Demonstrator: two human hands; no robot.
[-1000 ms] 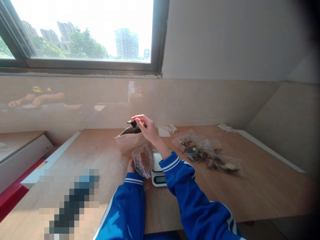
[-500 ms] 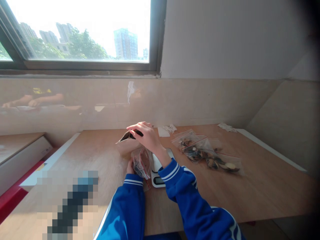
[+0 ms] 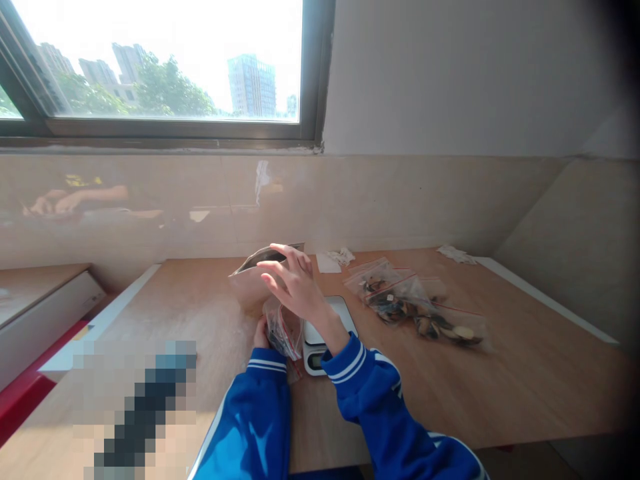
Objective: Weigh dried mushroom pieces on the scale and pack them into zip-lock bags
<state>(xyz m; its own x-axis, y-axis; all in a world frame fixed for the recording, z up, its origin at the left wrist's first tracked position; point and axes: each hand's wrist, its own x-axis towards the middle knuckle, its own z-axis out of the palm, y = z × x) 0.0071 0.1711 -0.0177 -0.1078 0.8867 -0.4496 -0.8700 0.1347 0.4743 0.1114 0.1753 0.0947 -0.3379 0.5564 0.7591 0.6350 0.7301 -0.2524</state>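
My left hand is wrapped around the side of a clear zip bag with dark contents, its fingers mostly hidden behind the plastic. Just beyond stands a brown paper pouch, its mouth gaping open and dark inside. In front of that mouth is my right hand, empty, with the fingers spread apart; it partly hides the pouch's right side. Under my right wrist lies a white kitchen scale with a small display at its near end.
Several clear zip bags of dark dried pieces lie to the right on the wooden table. White paper and scraps sit by the tiled wall. A blurred-out patch covers the left side. A red stool shows at lower left.
My right hand has drawn back from the pouch's mouth, a little to the right, and its fingers have spread. The mouth now looks wider. My left hand has stayed put.
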